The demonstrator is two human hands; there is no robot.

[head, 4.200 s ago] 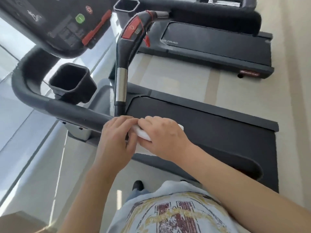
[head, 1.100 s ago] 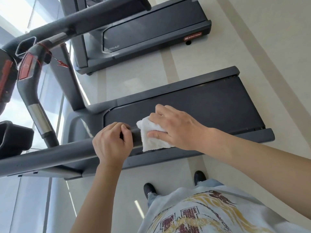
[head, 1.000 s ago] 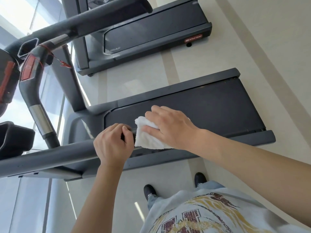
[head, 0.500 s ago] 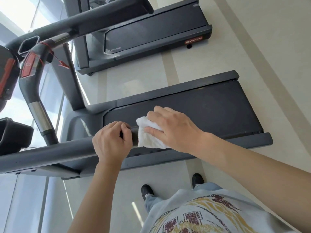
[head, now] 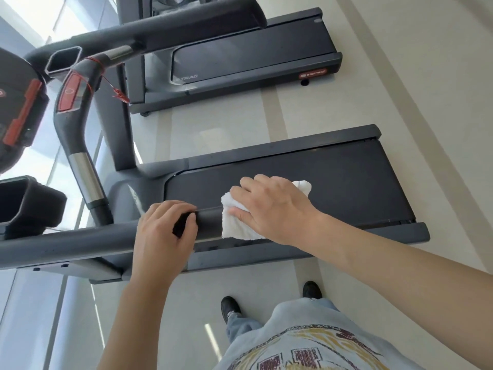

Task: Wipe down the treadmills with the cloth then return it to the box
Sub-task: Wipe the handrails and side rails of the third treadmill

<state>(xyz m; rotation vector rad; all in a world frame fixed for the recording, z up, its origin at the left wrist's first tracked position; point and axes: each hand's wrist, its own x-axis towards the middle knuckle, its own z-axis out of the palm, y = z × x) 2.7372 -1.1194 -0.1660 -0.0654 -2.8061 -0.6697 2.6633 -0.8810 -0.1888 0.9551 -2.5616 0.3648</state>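
Note:
I stand beside the near treadmill (head: 333,180), looking down over its grey side handrail (head: 66,244). My left hand (head: 165,233) is wrapped around that rail. Just to its right, my right hand (head: 272,209) presses a white cloth (head: 234,225) onto the rail's end; the cloth drapes over the bar and a corner sticks out past my knuckles. A short bare stretch of rail shows between the two hands. No box is in view.
A second treadmill (head: 240,57) stands farther away, across a strip of pale floor. The near console with red controls (head: 21,113), a cup holder (head: 24,201) and a curved inner handle (head: 80,145) are at the left. My shoes (head: 232,308) are on the floor.
My right hand has slid the cloth a little to the right along the rail, widening the gap to my left hand, which keeps its grip. The camera has tilted slightly.

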